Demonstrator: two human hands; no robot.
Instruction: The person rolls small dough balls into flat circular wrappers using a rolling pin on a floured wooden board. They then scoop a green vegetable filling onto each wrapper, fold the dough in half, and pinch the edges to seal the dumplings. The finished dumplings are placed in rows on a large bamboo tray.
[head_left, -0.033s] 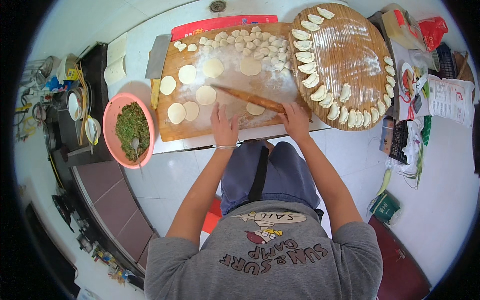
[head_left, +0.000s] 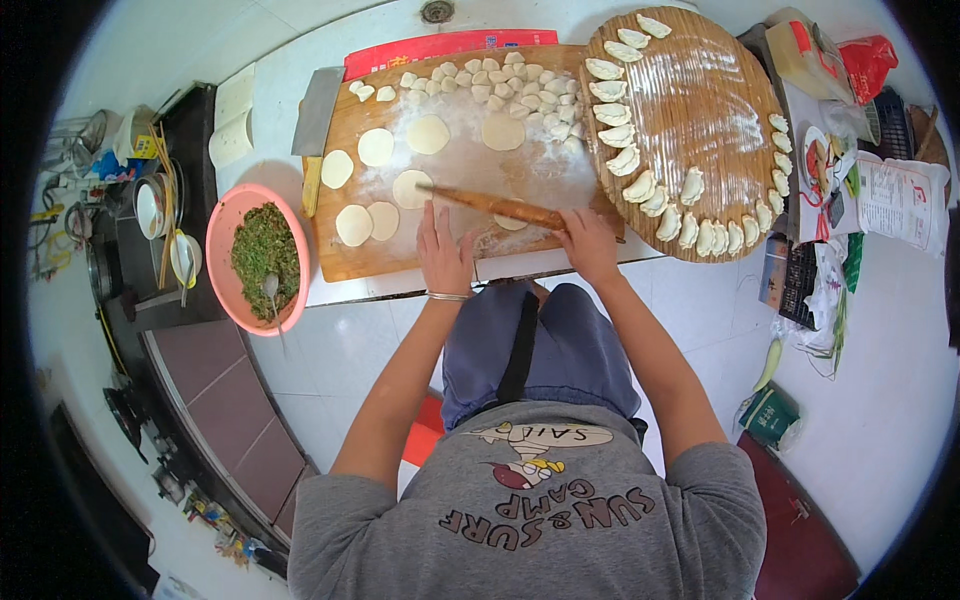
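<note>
A wooden rolling pin (head_left: 500, 206) lies slantwise over the floured board. My right hand (head_left: 590, 245) is closed round its right end. Just below the pin's left part, my left hand (head_left: 445, 255) lies with fingers stretched out on the board's near side. Under the pin, a dough wrapper (head_left: 511, 222) shows only in part. Beside the pin's tip sits another flat round wrapper (head_left: 408, 191), and more wrappers (head_left: 427, 135) are spread to the left and behind. Small dough pieces (head_left: 500, 85) are heaped along the board's far side.
The cutting board (head_left: 345, 265) holds a cleaver (head_left: 318, 115) at its left edge. Left of it stands a pink basin (head_left: 221, 285) of green filling with a spoon (head_left: 271, 288). A round wooden board (head_left: 690, 110) at right carries several dumplings (head_left: 607, 91) round its rim.
The rolling pin's left end has swung slightly left and nearer to me. My right hand has shifted a little to the left with it, and my left hand has hardly moved.
</note>
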